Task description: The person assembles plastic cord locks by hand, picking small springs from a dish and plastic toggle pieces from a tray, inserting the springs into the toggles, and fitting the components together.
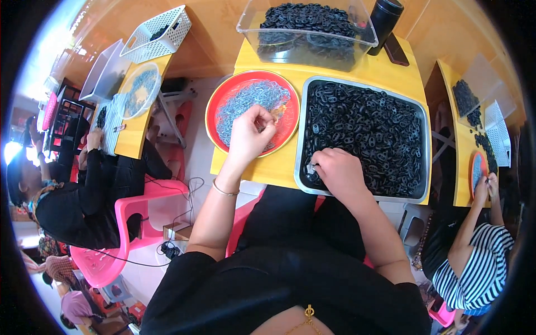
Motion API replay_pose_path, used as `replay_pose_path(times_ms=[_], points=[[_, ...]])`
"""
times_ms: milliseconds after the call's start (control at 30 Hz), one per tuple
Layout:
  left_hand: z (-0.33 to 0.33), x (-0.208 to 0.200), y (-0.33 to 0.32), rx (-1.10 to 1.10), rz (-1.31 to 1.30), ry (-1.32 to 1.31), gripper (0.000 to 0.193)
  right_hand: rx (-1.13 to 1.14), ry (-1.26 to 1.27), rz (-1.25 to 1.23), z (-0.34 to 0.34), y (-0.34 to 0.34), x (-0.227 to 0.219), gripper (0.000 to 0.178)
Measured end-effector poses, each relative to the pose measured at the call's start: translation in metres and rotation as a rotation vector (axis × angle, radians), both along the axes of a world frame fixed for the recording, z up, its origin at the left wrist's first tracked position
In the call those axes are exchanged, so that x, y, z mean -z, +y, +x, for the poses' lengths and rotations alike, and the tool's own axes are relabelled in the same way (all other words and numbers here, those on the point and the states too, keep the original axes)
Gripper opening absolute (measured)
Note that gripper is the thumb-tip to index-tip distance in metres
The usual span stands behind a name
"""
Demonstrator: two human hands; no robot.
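My left hand (251, 134) is over a round red plate (290, 129) heaped with small silvery metal pieces (259, 95). Its thumb and fingertips are pinched together, and whatever they hold is too small to make out. A crumpled, orange-tinted clear scrap (277, 113) lies by those fingertips. My right hand (338, 170) rests at the near left corner of a metal tray (304, 106) full of small black pieces with holes (368, 128). Its fingers are closed around a small pale, shiny bit (311, 167), whose kind I cannot tell.
A clear bin (304, 53) of black pieces stands at the back of the yellow table (257, 174), with a black cylinder (385, 25) and a dark phone-like slab (395, 51) beside it. People work at side tables left and right. A pink chair (125, 234) and cables are at left.
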State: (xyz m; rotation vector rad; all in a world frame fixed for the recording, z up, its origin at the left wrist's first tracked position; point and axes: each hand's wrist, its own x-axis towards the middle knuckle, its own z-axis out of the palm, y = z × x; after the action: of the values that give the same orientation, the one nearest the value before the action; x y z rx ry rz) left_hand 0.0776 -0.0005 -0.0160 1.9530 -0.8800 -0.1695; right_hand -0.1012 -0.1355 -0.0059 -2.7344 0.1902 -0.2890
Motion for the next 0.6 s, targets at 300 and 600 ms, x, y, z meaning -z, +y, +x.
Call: replay_pose_path(times_ms=[300,600], points=[[-0.023,-0.008,0.010,0.116,-0.404,0.627,0.004,0.028,0.130,-0.255,0.009,0.012,0.000,0.004],[-0.045,-0.005,0.004,0.189,-0.458,0.854,0.010,0.023,0.108,-0.141,0.007,0.005,0.003,0.005]])
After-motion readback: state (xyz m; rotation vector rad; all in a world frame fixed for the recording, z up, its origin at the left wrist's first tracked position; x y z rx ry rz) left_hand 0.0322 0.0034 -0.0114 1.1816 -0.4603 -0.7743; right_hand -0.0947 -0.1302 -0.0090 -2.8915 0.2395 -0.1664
